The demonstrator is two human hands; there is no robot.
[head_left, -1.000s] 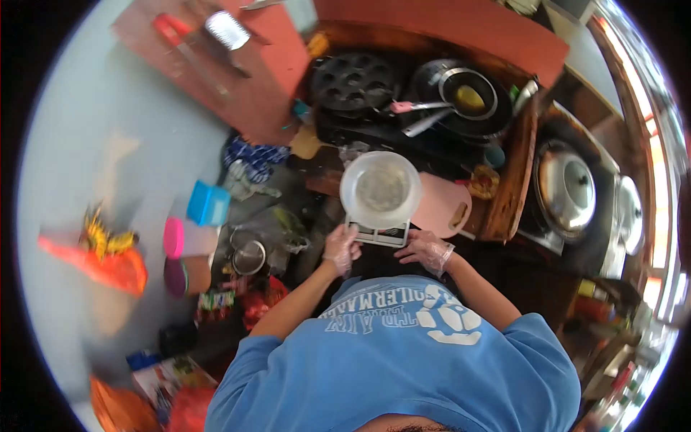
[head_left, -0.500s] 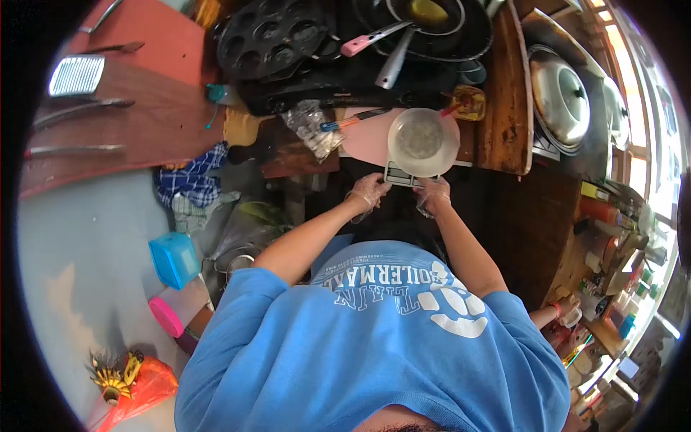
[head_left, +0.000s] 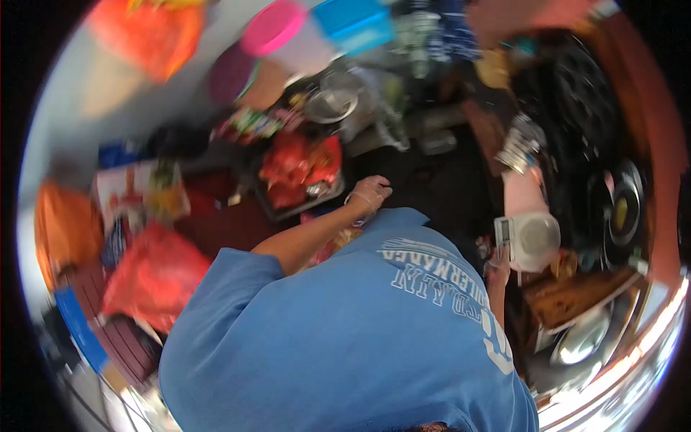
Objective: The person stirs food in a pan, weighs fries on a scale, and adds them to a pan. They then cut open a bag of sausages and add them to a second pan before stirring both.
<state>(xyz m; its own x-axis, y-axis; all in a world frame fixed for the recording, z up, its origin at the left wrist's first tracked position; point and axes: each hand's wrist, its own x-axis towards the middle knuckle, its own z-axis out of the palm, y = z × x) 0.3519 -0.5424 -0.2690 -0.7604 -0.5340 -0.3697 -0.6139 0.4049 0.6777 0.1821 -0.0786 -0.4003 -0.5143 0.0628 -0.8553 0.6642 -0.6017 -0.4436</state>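
My left hand [head_left: 371, 193], in a clear plastic glove, is held out over the dark gap beside a black tray [head_left: 288, 210]. Its fingers are loosely bent and apart, with nothing visible in them. Red plastic bags [head_left: 299, 169] fill that tray. My right hand [head_left: 497, 265] is by the near edge of a white kitchen scale [head_left: 503, 232], apparently touching it; blur smears its fingers. On the scale sits a whitish translucent bowl [head_left: 540, 241]. The scale stands on a pink board [head_left: 524, 194], with a clear plastic bag [head_left: 522, 144] of pale contents beyond.
A black stove with a pan [head_left: 625, 209] and a molded pan [head_left: 584, 83] lies on the right. A metal strainer [head_left: 331, 106], a pink-lidded container [head_left: 276, 27] and a blue container [head_left: 354, 25] stand at the top. On the left are a large red bag [head_left: 160, 273] and an orange bag [head_left: 66, 230].
The view has swung to the left, bringing the tray of red bags into sight. My left hand has left the scale and moved over towards that tray. My right hand stays by the scale.
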